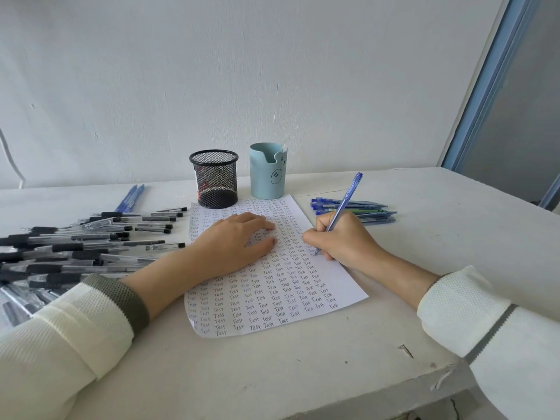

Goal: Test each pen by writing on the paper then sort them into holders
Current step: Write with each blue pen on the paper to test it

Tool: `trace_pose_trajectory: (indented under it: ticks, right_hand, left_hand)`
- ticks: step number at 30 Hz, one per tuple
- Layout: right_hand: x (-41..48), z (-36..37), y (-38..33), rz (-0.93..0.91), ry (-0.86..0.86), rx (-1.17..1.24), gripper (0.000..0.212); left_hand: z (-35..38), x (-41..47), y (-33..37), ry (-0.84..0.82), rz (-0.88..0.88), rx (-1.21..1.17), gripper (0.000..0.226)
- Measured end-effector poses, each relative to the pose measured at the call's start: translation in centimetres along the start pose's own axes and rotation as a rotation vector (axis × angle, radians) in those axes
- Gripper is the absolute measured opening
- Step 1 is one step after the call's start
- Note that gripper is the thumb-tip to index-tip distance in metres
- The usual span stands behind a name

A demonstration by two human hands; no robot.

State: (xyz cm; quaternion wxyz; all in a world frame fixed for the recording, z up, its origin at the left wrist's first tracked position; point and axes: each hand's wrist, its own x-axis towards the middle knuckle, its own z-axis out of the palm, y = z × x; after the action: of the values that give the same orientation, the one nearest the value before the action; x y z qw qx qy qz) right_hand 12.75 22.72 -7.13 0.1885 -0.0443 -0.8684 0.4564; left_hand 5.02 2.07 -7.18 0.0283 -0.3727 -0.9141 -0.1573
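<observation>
A blue pen is held in the right hand, the fingers curled round its lower barrel, and its tip is set on the right edge of the paper, about halfway down the sheet. The paper is pinned flat to the table by the left hand, whose fingers are laid out straight and hold nothing.

The sheet is covered almost edge to edge with rows of the word "Test", so a great deal of testing can be judged done, and little free space is left for more.

Sorting appears barely begun. No pen is seen above the rim of the mesh holder or the blue holder, both standing side by side at the far end of the paper. Something red and white shows through the mesh, but what it is cannot be told.

A large heap of black pens is spread on the table to the left, with two blue pens beyond it. A smaller bunch of blue pens lies just behind the right hand. Which of these have been tested cannot be told; all are still to be placed in holders.
</observation>
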Motion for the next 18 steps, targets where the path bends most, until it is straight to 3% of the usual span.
trace_pose_trajectory:
  ticks: [14,18]
  right_hand:
    - [0.17,0.07,0.21,0.024,0.004,0.001,0.043]
    - [0.18,-0.35,-0.39,0.030,0.021,0.118,0.043]
  left_hand:
    - [0.05,0.04,-0.11,0.009,0.013,0.000,0.048]
    - [0.07,0.07,-0.17,0.001,0.022,-0.001,0.047]
